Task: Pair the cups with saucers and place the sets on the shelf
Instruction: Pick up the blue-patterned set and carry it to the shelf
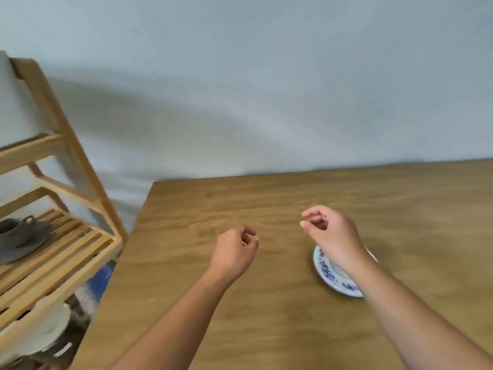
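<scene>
A blue-and-white patterned saucer (326, 271) lies on the wooden table (266, 303), partly hidden under my right wrist. My right hand (330, 233) hovers above it with fingers loosely curled and nothing in them. My left hand (234, 252) hangs over the table's middle, fingers also loosely curled and empty. A dark grey cup (14, 232) stands on a grey saucer (29, 245) on a slatted tier of the wooden shelf (77, 252) at the left. A white saucer (45, 332) shows on the tier below.
The shelf stands close against the table's left edge, its slanted post (61, 129) rising to the upper left. A pale wall runs behind the table. Blue and striped items (93, 287) sit low between shelf and table.
</scene>
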### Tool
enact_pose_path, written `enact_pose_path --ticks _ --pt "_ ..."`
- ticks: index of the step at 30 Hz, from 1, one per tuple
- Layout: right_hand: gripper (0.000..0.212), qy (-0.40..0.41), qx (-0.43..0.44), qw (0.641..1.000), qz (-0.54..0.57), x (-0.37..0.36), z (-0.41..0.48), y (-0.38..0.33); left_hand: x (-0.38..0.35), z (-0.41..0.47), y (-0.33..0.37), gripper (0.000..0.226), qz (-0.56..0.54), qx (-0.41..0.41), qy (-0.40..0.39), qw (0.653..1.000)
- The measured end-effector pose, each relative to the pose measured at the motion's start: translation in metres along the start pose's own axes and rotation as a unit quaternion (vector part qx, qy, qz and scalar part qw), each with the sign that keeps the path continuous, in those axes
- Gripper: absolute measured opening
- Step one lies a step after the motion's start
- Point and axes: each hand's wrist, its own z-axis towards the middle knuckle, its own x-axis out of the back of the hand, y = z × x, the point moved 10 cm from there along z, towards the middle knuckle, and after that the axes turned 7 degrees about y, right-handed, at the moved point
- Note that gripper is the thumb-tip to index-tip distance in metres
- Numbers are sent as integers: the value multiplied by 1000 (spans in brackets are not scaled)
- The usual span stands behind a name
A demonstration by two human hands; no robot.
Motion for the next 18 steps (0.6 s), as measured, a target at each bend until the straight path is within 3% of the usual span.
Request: enact_pose_path --ticks 5,8,12,15,18 --pt "12 147 -70 987 10 112 -13 64 -99 -1 34 25 11 -1 -141 990" --pt "17 194 -142 971 16 144 -21 118 -142 -5 32 32 -4 34 -201 979" --pt "5 131 -228 964 -44 126 -24 187 -181 -11 24 29 -34 84 -233 968" --pt "19 78 -262 961 -48 101 -20 207 -193 -9 23 17 -51 83 -214 972" --pt "23 57 -267 961 -45 91 -14 211 -198 -8 19 22 -85 91 -196 973"
